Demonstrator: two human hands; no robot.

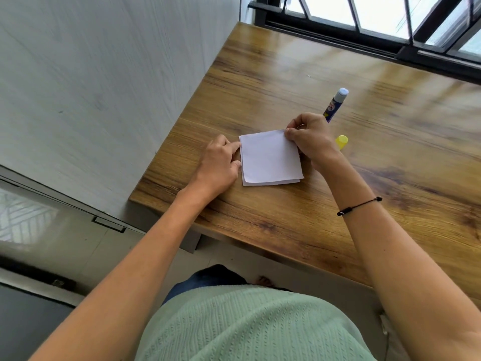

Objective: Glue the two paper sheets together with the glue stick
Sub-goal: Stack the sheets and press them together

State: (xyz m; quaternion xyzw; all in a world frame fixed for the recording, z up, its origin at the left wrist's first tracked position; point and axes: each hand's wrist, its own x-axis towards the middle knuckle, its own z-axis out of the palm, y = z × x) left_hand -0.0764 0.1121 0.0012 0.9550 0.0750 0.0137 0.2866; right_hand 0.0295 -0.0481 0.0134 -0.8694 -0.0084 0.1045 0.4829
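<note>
The two paper sheets lie stacked on the wooden desk, the upper one slightly askew so the lower edge peeks out at 6 o'clock. The right hand pinches the stack's corner at 1 o'clock between thumb and forefinger, while the left hand rests at 9 o'clock, straight fingertips touching the edge. The glue stick lies uncapped beyond the right hand at 1 o'clock, its yellow cap just beside that hand at 3 o'clock. Judging by this, the step is aligning or pressing the sheets; whether glue is already on cannot be told. Next probably calls for squaring the edges and smoothing down firmly.
</note>
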